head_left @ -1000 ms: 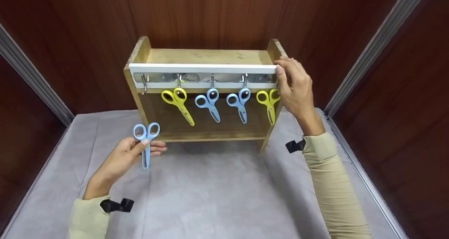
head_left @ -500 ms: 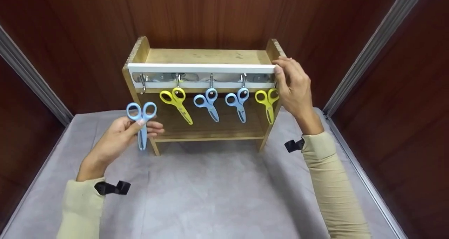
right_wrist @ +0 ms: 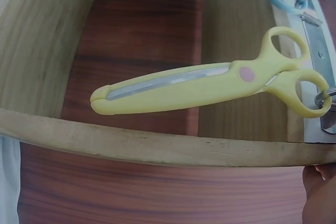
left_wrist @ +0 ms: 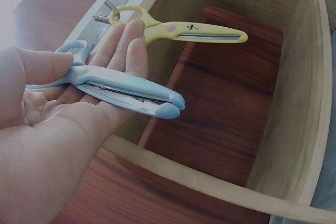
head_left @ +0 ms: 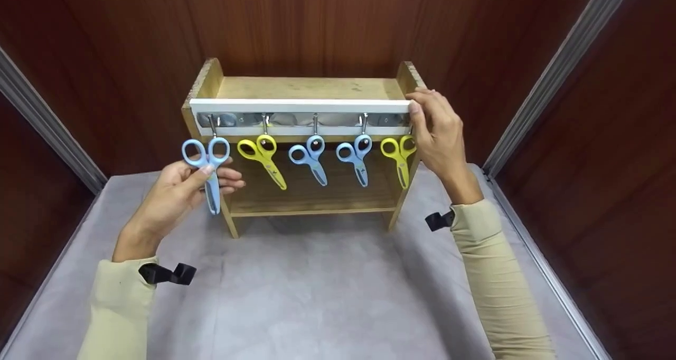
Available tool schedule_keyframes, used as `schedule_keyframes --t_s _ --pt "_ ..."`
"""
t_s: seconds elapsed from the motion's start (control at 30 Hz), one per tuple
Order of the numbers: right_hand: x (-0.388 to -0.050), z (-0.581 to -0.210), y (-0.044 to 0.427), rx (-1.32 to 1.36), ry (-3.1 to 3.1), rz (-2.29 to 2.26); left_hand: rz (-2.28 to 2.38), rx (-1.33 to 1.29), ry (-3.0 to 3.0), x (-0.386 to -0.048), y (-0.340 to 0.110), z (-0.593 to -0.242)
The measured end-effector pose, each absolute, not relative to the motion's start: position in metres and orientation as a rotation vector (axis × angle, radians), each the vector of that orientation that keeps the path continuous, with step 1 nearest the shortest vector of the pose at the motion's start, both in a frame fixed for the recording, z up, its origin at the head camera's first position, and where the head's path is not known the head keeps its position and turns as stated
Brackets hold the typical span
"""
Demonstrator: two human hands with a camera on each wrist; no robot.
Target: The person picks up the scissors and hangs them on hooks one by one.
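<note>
My left hand (head_left: 171,191) pinches light blue scissors (head_left: 212,186) between thumb and fingers. Their points hang down, and their loops are at the leftmost hook (head_left: 212,121); whether a loop is on it cannot be told. In the left wrist view, the same scissors (left_wrist: 126,90) lie across the fingers. At the right end of the white hook rail (head_left: 301,105), my right hand (head_left: 442,133) grips the corner of the wooden shelf (head_left: 311,88), thumb in front. Near it hang yellow scissors (right_wrist: 173,90), looped on a hook in the right wrist view.
Along the rail also hang yellow scissors (head_left: 270,171) and two light blue scissors (head_left: 317,171), each by one loop. The shelf stands on a grey cloth (head_left: 296,286) before a reddish-brown wood panel (head_left: 317,27). Metal strips (head_left: 560,80) edge the side panels.
My left hand has risen with the blue scissors, from below the rail up to the leftmost hook. The right hand keeps its hold on the shelf corner.
</note>
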State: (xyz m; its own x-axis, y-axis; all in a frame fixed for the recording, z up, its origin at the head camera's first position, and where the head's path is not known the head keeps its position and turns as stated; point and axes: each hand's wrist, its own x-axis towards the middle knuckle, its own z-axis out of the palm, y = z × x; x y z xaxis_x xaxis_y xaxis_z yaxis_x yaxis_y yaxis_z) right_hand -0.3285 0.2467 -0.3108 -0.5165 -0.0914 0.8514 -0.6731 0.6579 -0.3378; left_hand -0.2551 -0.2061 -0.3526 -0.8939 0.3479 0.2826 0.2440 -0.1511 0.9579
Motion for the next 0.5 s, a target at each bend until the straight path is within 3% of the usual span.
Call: schedule_keyframes --t_s 0.5 --pt "-0.3270 -0.3114 0.2470 0.576 -2.034 0.826 2.322 0.634 1.957 -0.2636 -0.2131 -0.3560"
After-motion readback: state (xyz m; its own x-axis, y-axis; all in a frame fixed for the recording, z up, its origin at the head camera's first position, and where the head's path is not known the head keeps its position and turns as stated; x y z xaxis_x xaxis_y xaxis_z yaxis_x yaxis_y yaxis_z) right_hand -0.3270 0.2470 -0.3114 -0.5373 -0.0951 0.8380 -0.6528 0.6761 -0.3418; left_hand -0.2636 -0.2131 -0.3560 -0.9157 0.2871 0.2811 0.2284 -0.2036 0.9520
